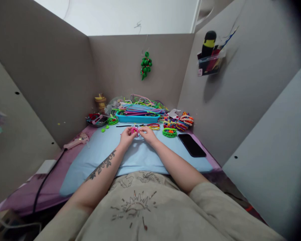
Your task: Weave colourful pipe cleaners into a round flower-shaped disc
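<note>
My left hand [126, 136] and my right hand [147, 134] meet over the light blue cloth [102, 160], fingers pinched from both sides on a small pink pipe cleaner piece [134, 131]. Its exact shape is partly hidden by my fingertips. Just beyond my hands lie a black pipe cleaner [123, 126] and yellow and red pipe cleaner loops [154, 127]. To the right of my right hand sits a green fuzzy pipe cleaner piece [169, 133] with an orange middle.
A blue tray [137, 118] heaped with colourful pipe cleaners stands at the back. A black phone [192, 145] lies at right, a pink glue gun [76, 142] with a cord at left. A bowl [97, 121] sits back left. Grey panels enclose three sides.
</note>
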Motion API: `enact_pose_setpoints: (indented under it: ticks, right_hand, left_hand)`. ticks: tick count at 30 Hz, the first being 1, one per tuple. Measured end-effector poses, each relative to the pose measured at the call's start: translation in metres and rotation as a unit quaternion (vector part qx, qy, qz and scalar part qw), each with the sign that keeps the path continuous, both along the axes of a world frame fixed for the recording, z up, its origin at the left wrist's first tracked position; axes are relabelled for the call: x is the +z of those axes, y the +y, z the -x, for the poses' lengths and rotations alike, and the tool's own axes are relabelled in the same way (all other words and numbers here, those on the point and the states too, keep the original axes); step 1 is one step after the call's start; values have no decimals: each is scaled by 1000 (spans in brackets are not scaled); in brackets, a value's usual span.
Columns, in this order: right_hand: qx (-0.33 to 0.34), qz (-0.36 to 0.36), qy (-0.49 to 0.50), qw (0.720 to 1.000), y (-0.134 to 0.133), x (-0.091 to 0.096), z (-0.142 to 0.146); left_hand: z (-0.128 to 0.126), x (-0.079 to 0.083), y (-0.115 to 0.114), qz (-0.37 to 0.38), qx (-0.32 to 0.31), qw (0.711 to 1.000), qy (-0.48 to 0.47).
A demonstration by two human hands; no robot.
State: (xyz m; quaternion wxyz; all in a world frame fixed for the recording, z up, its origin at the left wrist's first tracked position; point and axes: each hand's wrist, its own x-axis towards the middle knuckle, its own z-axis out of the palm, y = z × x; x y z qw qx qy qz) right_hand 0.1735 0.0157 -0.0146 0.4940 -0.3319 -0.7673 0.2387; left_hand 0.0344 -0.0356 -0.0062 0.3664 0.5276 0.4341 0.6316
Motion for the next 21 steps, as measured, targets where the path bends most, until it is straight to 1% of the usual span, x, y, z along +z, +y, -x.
enact_pose_setpoints:
  ticks: [6, 12, 16, 21]
  right_hand:
    - [-15, -31, -10, 999, -5, -1, 1]
    - [-37, -74, -30, 996, -11, -1, 1]
    - [-37, -85, -38, 995, -10, -1, -1]
    - [-21, -82, -34, 996, -9, 2, -2]
  left_hand:
    - [6, -1, 1, 61, -26, 996, -57]
    - [7, -1, 0, 107, -77, 988, -85]
    - [8, -1, 0, 119, -96, 984, -93]
    - [10, -1, 1, 121, -100, 982, -101]
